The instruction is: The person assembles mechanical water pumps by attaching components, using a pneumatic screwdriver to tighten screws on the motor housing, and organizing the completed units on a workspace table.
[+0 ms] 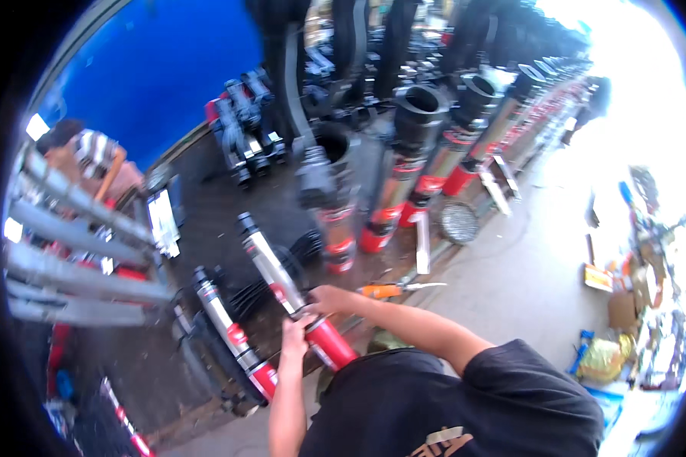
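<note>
A long steel pump cylinder (270, 266) with a red lower section and black top leans tilted in front of me. My left hand (294, 338) wraps around it just above the red part. From the other side my right hand (326, 299) grips the same cylinder. A second, similar cylinder (229, 329) with red bands stands just left of it, untouched.
An orange-handled tool (392, 289) lies on the dirty floor beyond my right arm. Rows of upright red, steel and black pumps (404, 183) run to the back right. Grey metal pipes (76, 251) lie stacked at left. A round mesh disc (458, 222) rests on the concrete floor.
</note>
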`<state>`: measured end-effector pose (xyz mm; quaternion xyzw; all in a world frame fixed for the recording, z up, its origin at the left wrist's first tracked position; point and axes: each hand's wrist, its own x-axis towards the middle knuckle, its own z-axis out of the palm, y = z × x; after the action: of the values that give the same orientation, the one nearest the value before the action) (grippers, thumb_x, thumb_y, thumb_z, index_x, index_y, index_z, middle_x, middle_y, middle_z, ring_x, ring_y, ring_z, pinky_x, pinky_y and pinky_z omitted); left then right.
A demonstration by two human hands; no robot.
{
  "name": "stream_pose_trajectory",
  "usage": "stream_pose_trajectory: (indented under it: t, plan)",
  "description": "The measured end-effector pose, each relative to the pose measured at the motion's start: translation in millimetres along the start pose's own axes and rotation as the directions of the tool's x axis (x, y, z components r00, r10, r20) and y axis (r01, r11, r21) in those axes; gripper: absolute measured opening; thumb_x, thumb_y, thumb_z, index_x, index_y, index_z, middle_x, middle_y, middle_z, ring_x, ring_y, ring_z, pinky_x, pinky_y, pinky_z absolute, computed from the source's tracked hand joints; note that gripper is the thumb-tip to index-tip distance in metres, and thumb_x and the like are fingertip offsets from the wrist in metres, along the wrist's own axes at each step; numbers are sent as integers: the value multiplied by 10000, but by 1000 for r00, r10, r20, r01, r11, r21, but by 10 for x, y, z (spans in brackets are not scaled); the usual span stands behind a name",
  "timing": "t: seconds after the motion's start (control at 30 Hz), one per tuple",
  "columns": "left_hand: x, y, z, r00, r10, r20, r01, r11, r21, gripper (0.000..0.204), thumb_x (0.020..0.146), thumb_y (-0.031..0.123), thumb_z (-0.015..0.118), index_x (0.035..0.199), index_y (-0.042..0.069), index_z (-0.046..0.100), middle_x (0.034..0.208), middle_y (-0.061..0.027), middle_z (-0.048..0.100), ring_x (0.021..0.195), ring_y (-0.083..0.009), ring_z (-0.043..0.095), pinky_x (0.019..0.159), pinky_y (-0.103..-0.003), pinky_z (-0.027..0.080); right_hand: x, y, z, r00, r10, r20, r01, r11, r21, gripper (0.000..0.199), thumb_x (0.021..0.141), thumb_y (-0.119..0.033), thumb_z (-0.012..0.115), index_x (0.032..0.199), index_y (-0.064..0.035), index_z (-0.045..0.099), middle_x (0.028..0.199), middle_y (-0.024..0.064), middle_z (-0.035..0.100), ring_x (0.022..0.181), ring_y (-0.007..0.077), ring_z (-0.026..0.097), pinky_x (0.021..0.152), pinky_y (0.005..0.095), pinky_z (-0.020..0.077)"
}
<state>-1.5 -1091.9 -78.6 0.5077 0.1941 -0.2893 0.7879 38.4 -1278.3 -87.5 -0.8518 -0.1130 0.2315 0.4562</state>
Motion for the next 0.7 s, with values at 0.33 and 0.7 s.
stream_pose_trajectory:
  t: [0.33, 0.7]
  plan:
    - [-38, -87, 261, 961, 30, -274, -45, 998, -49, 752, 680, -49, 765, 1346, 13, 422, 1150, -155, 592, 988, -307, 652, 861, -446, 576, -1770, 1123, -1806, 428, 371, -824, -615, 788, 36, 194, 869, -238, 636, 979, -131, 755, 987, 115, 739, 909, 305, 714, 796, 430, 566]
    - [4, -127, 135, 962, 51, -267, -55, 998, -9, 654, 659, -50, 805, 1201, 15, 444, 1014, -143, 604, 841, -271, 669, 700, -413, 592, -2025, 2256, -2749, 454, 567, -687, -854, 497, -154, 257, 748, -283, 726, 920, -102, 785, 1031, 200, 734, 996, 369, 707, 888, 446, 565]
